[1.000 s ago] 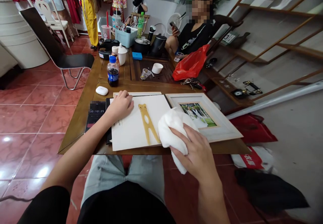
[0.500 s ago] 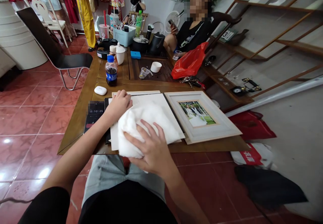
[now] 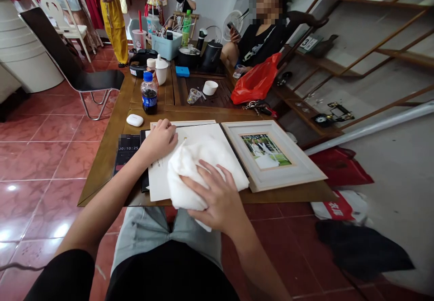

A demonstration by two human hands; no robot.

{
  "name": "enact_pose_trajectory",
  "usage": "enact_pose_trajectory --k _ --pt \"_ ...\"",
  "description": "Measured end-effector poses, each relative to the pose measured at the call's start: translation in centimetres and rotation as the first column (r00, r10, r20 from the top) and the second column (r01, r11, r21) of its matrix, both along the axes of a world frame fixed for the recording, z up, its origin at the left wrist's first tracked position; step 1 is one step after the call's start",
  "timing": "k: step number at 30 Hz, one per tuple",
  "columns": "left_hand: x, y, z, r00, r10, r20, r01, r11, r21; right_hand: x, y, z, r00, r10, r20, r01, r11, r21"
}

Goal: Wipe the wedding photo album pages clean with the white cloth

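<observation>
A bunched white cloth (image 3: 185,174) lies on a white board (image 3: 158,188) at the near edge of the wooden table. With fingers spread over it, my right hand (image 3: 219,197) grips the cloth from its near right side. My left hand (image 3: 163,139) rests on the board's far left part, fingers loosely bent and holding nothing. Just right of the board lies a light wooden picture frame (image 3: 291,177) with a photo of a couple. Part of the board is hidden beneath the cloth.
A phone (image 3: 127,149) showing a timer lies left of the board, near a white earbud case (image 3: 134,120). Behind stand a cola bottle (image 3: 149,97), a white cup and a red plastic bag (image 3: 256,79). Across the table sits a person (image 3: 261,39) holding a phone.
My right hand has slid the cloth a little to the right across the board, baring more of its left side. My left hand stays in nearly the same place.
</observation>
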State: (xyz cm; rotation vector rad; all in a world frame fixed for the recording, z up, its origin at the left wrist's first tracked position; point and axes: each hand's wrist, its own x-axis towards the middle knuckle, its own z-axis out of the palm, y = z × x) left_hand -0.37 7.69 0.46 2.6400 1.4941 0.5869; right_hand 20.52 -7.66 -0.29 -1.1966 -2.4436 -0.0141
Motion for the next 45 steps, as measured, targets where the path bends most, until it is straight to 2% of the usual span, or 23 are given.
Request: enact_pose_trajectory --k 3,6,8,10,17,25,29,33,37,45 --pt "0.1 -0.1 0.2 1.000 0.006 -0.001 -0.006 1.000 -0.011 2.7 -0.1 -0.2 0.997 -0.082 0.010 0.082 0.996 0.034" --pt "0.2 -0.1 0.2 1.000 0.014 -0.013 -0.014 1.000 -0.022 4.9 0.0 -0.6 0.976 -0.220 0.006 0.218 0.972 0.086" --pt "0.1 -0.1 0.1 1.000 0.012 -0.022 -0.013 1.000 -0.014 5.8 0.1 -0.8 0.952 -0.306 0.015 0.303 0.948 0.098" --pt "0.1 0.0 0.0 1.000 0.012 -0.023 -0.012 1.000 0.001 5.9 0.2 -0.9 0.941 -0.337 0.031 0.332 0.938 0.104" --pt "0.2 0.1 -0.1 0.999 0.027 -0.035 -0.027 1.000 -0.002 3.1 0.3 -0.2 0.968 -0.247 0.050 0.239 0.962 0.133" --pt "0.2 0.0 0.0 1.000 0.019 -0.023 -0.019 1.000 0.003 -1.1 0.7 0.3 0.992 -0.111 0.056 0.109 0.994 0.029" --pt "0.0 0.8 -0.6 1.000 0.017 0.001 -0.017 0.999 -0.027 -3.8 0.6 0.7 0.996 -0.011 0.083 0.014 0.999 -0.038" --pt "-0.7 2.3 -1.5 0.999 0.006 -0.039 -0.010 0.996 -0.089 -5.7 0.4 0.9 0.994 0.081 0.069 -0.076 0.995 -0.065" --pt "-1.2 2.6 -1.7 0.998 -0.015 -0.055 0.010 0.996 -0.086 -5.3 0.5 0.6 0.996 0.083 0.028 -0.081 0.995 -0.062" --pt "-0.1 0.1 0.1 1.000 0.002 -0.024 -0.002 1.000 -0.001 -0.7 0.3 0.3 0.999 -0.008 -0.037 0.007 1.000 -0.018"
